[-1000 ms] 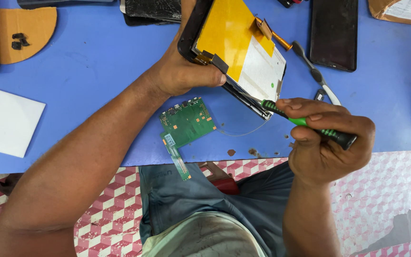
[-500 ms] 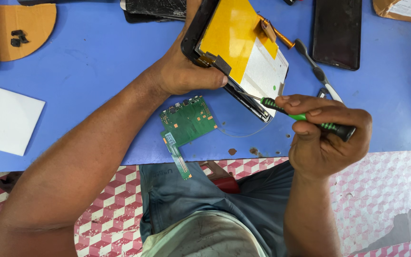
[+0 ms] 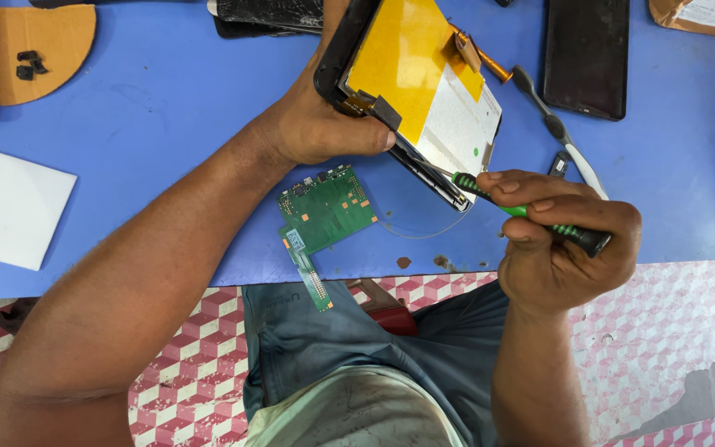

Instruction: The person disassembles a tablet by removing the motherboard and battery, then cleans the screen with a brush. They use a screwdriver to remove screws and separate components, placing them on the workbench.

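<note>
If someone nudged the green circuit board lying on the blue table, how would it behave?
The green circuit board looks thin and flat, so it would probably slide rather than roll or tip. Likely light and stiff, though its narrow ribbon strip seems floppy and easily bent.

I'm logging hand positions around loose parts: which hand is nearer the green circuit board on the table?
Left. The left hand grips the opened tablet just above the green circuit board; the right hand, holding a screwdriver, is off to its right.

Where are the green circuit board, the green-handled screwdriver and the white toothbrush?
green circuit board (image 3: 328, 211), head view, board middle.
green-handled screwdriver (image 3: 475, 187), head view, handle front.
white toothbrush (image 3: 583, 168), head view, white handle.
</note>
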